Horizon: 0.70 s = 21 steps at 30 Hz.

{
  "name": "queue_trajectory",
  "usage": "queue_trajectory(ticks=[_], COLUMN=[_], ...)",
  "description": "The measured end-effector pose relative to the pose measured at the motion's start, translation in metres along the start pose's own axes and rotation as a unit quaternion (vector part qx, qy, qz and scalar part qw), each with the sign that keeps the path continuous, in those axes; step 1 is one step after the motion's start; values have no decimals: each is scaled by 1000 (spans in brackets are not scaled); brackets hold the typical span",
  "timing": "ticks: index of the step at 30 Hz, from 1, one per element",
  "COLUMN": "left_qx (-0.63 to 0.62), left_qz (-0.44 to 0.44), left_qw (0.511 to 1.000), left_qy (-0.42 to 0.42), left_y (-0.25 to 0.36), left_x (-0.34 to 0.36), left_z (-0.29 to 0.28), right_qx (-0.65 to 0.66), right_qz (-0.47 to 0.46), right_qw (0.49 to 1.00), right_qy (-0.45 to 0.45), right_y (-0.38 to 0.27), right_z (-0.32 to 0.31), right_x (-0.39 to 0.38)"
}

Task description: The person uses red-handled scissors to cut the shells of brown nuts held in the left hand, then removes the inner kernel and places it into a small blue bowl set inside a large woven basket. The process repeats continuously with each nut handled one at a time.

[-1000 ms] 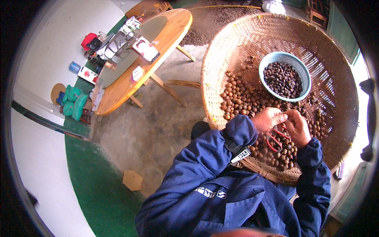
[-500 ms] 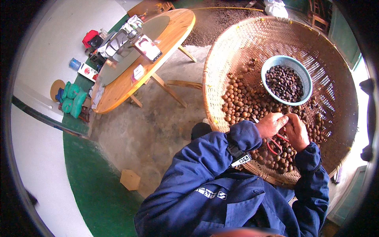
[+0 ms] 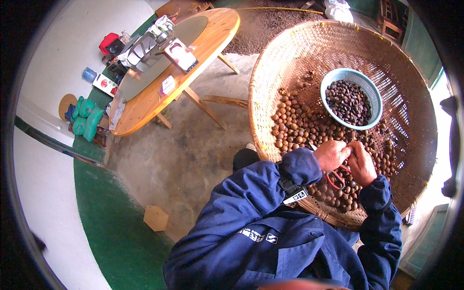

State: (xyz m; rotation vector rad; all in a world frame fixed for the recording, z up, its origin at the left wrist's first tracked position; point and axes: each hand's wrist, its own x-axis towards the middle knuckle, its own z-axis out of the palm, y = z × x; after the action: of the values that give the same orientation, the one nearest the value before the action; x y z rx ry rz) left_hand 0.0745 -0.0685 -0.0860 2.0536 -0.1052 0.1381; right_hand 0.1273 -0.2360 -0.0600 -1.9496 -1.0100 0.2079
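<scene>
My left hand (image 3: pixel 332 154) and my right hand (image 3: pixel 362 163) meet fingertip to fingertip over the near part of a large woven basket (image 3: pixel 262 77). Their fingers are closed; whatever they pinch is hidden between them. Just below the hands, red-handled scissors (image 3: pixel 334 181) rest among round brown nuts (image 3: pixel 293 126), partly covered by my hands. More nuts are spread over the basket's left and near side. Beyond the hands, a light-blue plastic colander (image 3: pixel 377 106) sits in the basket, holding dark, shrivelled kernels or seeds (image 3: pixel 349 101).
An oval wooden table (image 3: pixel 145 113) stands to the left, bearing a phone (image 3: pixel 181 55) and other items. Green bundles (image 3: pixel 92 123) lie by the wall. A small hexagonal wooden piece (image 3: pixel 156 218) is on the floor. At the back, a white sack (image 3: pixel 338 10) stands near spread brown material.
My right hand has tipped slightly, its fingers still against the left hand's. The view has shifted a little; the scissors, colander and nuts look unmoved.
</scene>
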Motion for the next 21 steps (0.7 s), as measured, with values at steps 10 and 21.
queue_trajectory(ticks=[10, 21], left_qx=[43, 64], left_qz=[-16, 158], left_qw=[999, 984], left_qy=[-21, -47], left_y=[9, -7], left_x=[-4, -2], left_z=[-2, -4], right_qx=[-1, -65], right_qz=[-13, 81], right_qw=[1000, 994], right_qy=[20, 21], right_y=[-10, -8], right_z=[6, 4], right_x=[-3, -3])
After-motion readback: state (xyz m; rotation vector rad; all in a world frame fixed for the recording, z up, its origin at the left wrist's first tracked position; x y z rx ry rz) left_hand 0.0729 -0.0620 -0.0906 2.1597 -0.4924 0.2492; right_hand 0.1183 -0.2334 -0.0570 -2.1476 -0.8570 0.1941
